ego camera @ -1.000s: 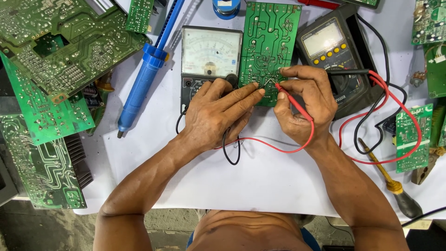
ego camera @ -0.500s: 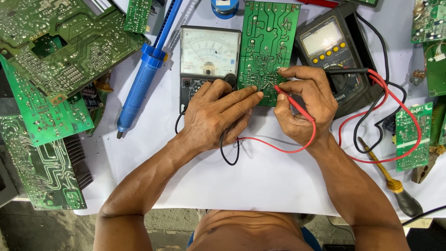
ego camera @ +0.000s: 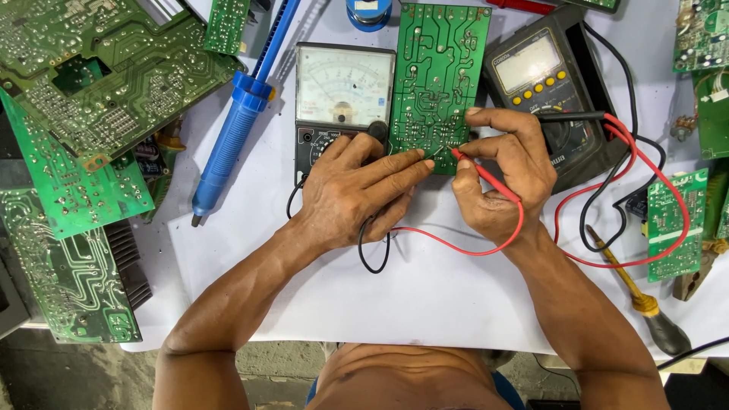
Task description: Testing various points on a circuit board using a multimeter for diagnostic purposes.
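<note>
While both hands work over the white bench [ego camera: 425, 304], the green circuit board [ego camera: 440, 76] lies solder-side up between two meters. The left hand [ego camera: 357, 190] pins a black probe to the board's near edge; the right hand [ego camera: 501, 178] pinches the red probe [ego camera: 486, 176]. A slipping tip could bridge neighbouring joints. More boards crowd the bench edges; bare concrete floor shows below.

Both forearms bare to the elbow and above, no sleeves, no watch, no rings or gloves on left hand [ego camera: 357, 190] or right hand [ego camera: 505, 178]. Torso bare at bottom edge of view; sliver of blue garment at the waist. Nails short, veins prominent.
</note>
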